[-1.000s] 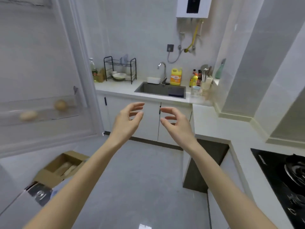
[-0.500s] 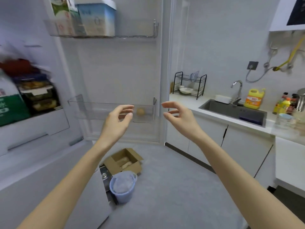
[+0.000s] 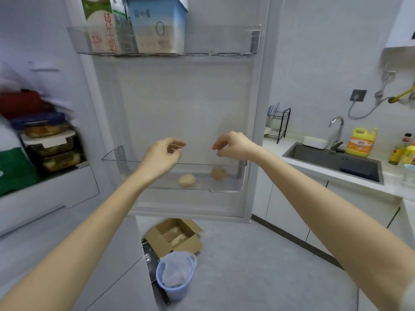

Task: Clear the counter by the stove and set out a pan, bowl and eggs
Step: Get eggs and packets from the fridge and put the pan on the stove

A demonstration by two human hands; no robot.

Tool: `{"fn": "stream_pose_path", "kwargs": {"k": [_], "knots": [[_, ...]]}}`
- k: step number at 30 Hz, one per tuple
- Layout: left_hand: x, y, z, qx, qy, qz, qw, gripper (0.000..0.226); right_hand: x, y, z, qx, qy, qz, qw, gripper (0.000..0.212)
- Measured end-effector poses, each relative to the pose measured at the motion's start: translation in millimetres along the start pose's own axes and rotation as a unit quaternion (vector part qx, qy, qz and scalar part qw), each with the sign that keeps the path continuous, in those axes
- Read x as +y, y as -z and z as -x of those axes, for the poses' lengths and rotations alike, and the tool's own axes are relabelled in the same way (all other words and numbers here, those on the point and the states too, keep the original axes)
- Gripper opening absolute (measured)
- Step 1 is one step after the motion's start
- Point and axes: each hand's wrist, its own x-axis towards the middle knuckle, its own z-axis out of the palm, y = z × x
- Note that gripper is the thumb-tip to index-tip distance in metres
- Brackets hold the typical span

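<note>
Two eggs lie loose in the lower bin (image 3: 224,189) of the open fridge door (image 3: 184,104): left egg (image 3: 187,180) and right egg (image 3: 218,173), apart from each other. Judged light, smooth, brittle-shelled, prone to roll. Best cupped round the middle with the fingertips, gentle pressure only. Left hand (image 3: 160,157) hovers above and just left of the left egg, right hand (image 3: 234,144) above the right egg. Both hands empty, fingers loosely curled, touching neither egg nor bin.
</note>
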Motion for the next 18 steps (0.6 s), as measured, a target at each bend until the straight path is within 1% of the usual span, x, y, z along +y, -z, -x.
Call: {"fn": "stream_pose_path", "kwargs": {"k": [2,5,7,9,11,13,15,18], "knots": [[-12.5,-2.0,-16.6,-0.035,0.006,-0.014,0.999,0.023,-0.8,-6.9,-18.7,-0.061,-0.059,0.007,0.996,0.022],[-22.8,-5.2,-38.0,-0.128,0.051,0.010,0.990,0.021,-4.8,-15.8,-33.6,-0.122,-0.132,0.038,0.983,0.031],[-26.3,-7.1,-53.0,-0.194,0.084,0.007,0.977,0.022,-7.4,-20.1,-38.3,-0.169,-0.170,0.058,0.969,0.035],[-26.7,-8.9,-64.7,-0.269,0.125,-0.005,0.955,0.026,-5.5,-23.2,-38.9,-0.213,-0.198,0.068,0.954,0.036],[-27.1,-10.6,-75.8,-0.349,0.160,-0.011,0.923,0.028,-3.6,-27.6,-38.4,-0.224,-0.214,0.052,0.949,0.036],[-27.3,-13.2,-85.6,-0.409,0.175,-0.023,0.895,0.030,-1.7,-30.7,-36.4,-0.220,-0.220,0.028,0.950,0.024],[-26.3,-16.4,-92.5,-0.440,0.180,-0.034,0.879,0.035,-1.5,-31.7,-32.3,-0.211,-0.213,0.003,0.954,0.015],[-26.0,-23.2,-95.8,-0.472,0.183,-0.059,0.861,0.038,4.5,-36.3,-31.3,-0.183,-0.190,-0.033,0.964,0.014]]}}
